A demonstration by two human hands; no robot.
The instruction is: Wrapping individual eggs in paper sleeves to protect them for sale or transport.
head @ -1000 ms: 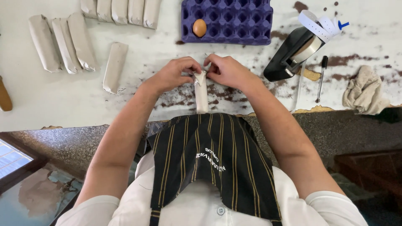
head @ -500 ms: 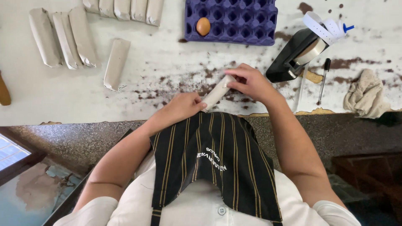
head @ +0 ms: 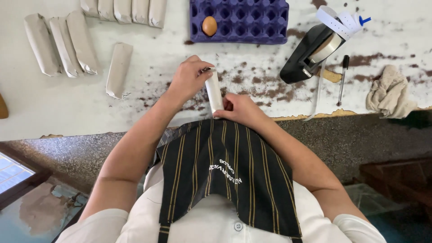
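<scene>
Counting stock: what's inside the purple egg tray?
One brown egg sits in the purple egg tray; the other visible cups are empty. The tray's far edge is cut off by the frame.

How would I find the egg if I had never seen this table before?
Start at the purple egg tray at the far edge of the white table, above the two hands. The egg sits in a cup near the tray's left end. It is the only brown, round thing there; every other cup in view is empty.

Worn white table [head: 58, 112], speckled, perhaps stone, floor [head: 360, 139].
</scene>
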